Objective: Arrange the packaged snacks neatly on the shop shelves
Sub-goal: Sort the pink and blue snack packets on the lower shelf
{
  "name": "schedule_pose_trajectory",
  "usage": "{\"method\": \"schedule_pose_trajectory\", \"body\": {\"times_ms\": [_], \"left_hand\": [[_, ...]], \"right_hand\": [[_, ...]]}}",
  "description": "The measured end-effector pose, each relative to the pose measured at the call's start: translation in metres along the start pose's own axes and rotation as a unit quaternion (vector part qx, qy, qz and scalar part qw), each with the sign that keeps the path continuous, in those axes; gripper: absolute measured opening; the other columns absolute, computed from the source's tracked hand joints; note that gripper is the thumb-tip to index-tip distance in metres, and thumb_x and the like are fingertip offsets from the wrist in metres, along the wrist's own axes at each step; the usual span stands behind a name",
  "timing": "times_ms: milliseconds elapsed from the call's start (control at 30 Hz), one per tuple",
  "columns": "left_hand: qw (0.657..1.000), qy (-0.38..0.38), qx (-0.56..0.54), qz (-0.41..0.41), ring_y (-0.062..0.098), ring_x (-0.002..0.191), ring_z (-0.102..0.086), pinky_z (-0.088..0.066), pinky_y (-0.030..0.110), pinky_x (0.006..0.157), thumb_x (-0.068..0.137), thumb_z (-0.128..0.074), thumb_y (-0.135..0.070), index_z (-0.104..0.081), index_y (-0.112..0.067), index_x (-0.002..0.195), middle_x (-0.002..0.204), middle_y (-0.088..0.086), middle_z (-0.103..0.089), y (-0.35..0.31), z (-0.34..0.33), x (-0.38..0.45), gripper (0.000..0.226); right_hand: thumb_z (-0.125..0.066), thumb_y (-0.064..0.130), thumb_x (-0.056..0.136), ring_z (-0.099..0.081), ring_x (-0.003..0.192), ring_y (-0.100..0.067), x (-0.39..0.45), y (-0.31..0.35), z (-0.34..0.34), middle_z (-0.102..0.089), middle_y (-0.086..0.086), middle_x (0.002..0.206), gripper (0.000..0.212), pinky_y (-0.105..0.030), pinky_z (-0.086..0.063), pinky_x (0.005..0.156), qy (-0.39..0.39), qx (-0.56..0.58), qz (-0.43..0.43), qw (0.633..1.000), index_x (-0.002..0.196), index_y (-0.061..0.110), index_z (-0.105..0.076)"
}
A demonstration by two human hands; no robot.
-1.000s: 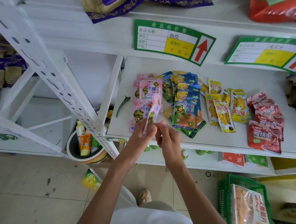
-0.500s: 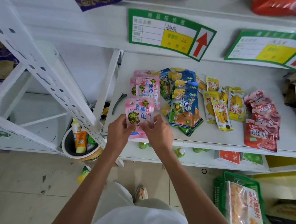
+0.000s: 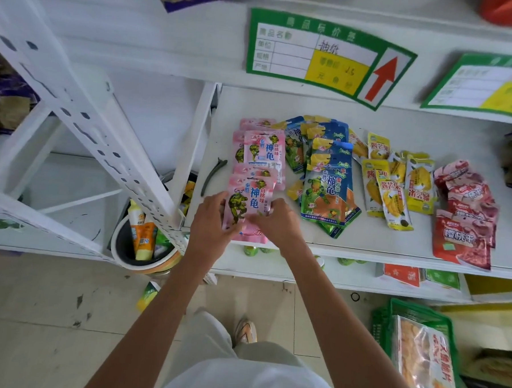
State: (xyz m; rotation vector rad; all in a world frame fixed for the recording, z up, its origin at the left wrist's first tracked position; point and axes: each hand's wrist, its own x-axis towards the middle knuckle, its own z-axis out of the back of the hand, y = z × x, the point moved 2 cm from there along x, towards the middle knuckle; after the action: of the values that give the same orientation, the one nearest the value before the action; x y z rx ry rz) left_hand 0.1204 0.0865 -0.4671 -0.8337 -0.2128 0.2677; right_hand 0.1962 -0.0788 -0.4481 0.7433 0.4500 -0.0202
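On the white shelf (image 3: 394, 245) lie rows of snack pouches. A pink turtle pouch (image 3: 250, 199) sits at the shelf's front left; my left hand (image 3: 211, 224) grips its left edge and my right hand (image 3: 277, 221) pinches its right lower edge. More pink pouches (image 3: 263, 149) lie just behind it. To the right lie blue turtle pouches (image 3: 329, 180), yellow mango pouches (image 3: 394, 186) and red cherry pouches (image 3: 467, 216).
A dark hair clip (image 3: 213, 173) lies on the shelf left of the pink pouches. A bucket with bottles (image 3: 142, 241) stands on the floor below left. A green basket (image 3: 418, 350) with a snack bag sits at the lower right. A slanted white rack post (image 3: 89, 120) crosses the left.
The pink pouch was held up on edge between both hands; it has been turned face up and laid flat at the shelf's front, in front of the pink stack.
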Motion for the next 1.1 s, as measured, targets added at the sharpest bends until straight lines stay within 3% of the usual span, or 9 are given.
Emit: {"method": "schedule_pose_trajectory", "body": {"times_ms": [133,200,300,400,633,800,933,1033,1100], "left_hand": [[0.998,-0.020,0.046,-0.043,0.018,0.111,-0.055,-0.051,0.034,0.094,0.083,-0.086,-0.035,-0.049,-0.026,0.146,0.118,0.003,-0.061,-0.010,-0.006,0.003,0.074],[0.995,-0.035,0.077,-0.055,0.016,0.107,-0.056,-0.052,0.033,0.091,0.086,-0.083,-0.034,-0.052,-0.032,0.146,0.120,0.001,-0.059,-0.014,-0.012,0.002,0.067],[0.992,-0.063,0.098,-0.039,0.026,0.108,-0.061,-0.055,0.047,0.088,0.090,-0.079,-0.032,-0.065,-0.031,0.133,0.126,0.005,-0.060,-0.019,-0.020,-0.003,0.046],[0.992,-0.057,0.111,-0.031,0.028,0.111,-0.061,-0.054,0.046,0.088,0.093,-0.076,-0.033,-0.066,-0.032,0.133,0.130,0.006,-0.061,-0.022,-0.024,-0.003,0.041],[0.989,-0.014,0.141,-0.035,0.023,0.123,-0.054,-0.050,0.043,0.092,0.080,-0.079,-0.059,-0.060,-0.037,0.139,0.142,0.001,-0.056,-0.021,-0.023,-0.004,0.065],[0.988,-0.037,0.150,-0.019,0.027,0.118,-0.056,-0.049,0.043,0.087,0.076,-0.086,-0.053,-0.064,-0.034,0.134,0.139,0.003,-0.058,-0.030,-0.024,-0.006,0.065],[0.987,-0.040,0.154,-0.011,0.028,0.117,-0.057,-0.048,0.041,0.086,0.075,-0.086,-0.052,-0.065,-0.032,0.133,0.137,0.004,-0.059,-0.032,-0.028,-0.003,0.064],[0.986,-0.047,0.159,-0.016,0.028,0.115,-0.057,-0.049,0.041,0.085,0.074,-0.087,-0.052,-0.064,-0.032,0.134,0.136,0.005,-0.060,-0.033,-0.032,-0.001,0.067],[0.985,-0.050,0.164,-0.020,0.028,0.115,-0.057,-0.051,0.041,0.085,0.075,-0.087,-0.052,-0.063,-0.031,0.135,0.136,0.006,-0.060,-0.036,-0.033,0.005,0.068]], "right_hand": [[-0.083,0.045,0.085,-0.066,0.086,-0.018,0.015,0.005,0.010,-0.067,-0.005,0.099,0.056,-0.034,-0.060,0.074,0.048,-0.008,0.011,0.999,0.117,0.006,-0.059],[-0.072,0.047,0.094,-0.059,0.073,-0.014,0.026,0.011,0.026,-0.062,-0.001,0.085,0.042,-0.029,-0.054,0.063,0.067,-0.073,0.028,0.995,0.104,0.007,-0.062],[-0.058,0.040,0.102,-0.055,0.069,-0.021,0.048,0.035,0.066,-0.052,-0.001,0.073,0.036,-0.027,-0.041,0.059,-0.053,-0.096,0.021,0.994,0.088,0.007,-0.058],[-0.056,0.036,0.102,-0.057,0.072,-0.024,0.080,0.061,0.083,-0.049,-0.001,0.073,0.035,-0.029,-0.041,0.061,-0.146,-0.122,0.019,0.982,0.074,0.015,-0.047],[-0.071,0.047,0.094,-0.058,0.085,-0.022,0.124,0.078,0.082,-0.051,0.001,0.078,0.035,-0.033,-0.047,0.072,-0.080,-0.212,0.037,0.973,0.102,0.016,-0.059],[-0.070,0.035,0.099,-0.057,0.063,-0.014,0.136,0.059,0.088,-0.062,-0.006,0.071,0.037,-0.031,-0.055,0.068,-0.019,-0.143,0.087,0.986,0.097,-0.002,-0.072],[-0.060,0.027,0.103,-0.062,0.066,-0.012,0.117,0.058,0.112,-0.072,-0.003,0.082,0.022,-0.024,-0.047,0.054,-0.209,-0.063,0.151,0.964,0.092,0.014,-0.074],[-0.057,0.026,0.106,-0.049,0.056,0.003,0.080,0.057,0.132,-0.059,0.009,0.068,0.029,-0.018,-0.035,0.046,-0.335,0.105,0.192,0.916,0.079,0.016,-0.055],[-0.055,0.027,0.107,-0.041,0.052,-0.002,0.052,0.049,0.136,-0.049,0.003,0.063,0.035,-0.020,-0.027,0.047,-0.370,0.189,0.203,0.886,0.076,0.014,-0.047]]}}
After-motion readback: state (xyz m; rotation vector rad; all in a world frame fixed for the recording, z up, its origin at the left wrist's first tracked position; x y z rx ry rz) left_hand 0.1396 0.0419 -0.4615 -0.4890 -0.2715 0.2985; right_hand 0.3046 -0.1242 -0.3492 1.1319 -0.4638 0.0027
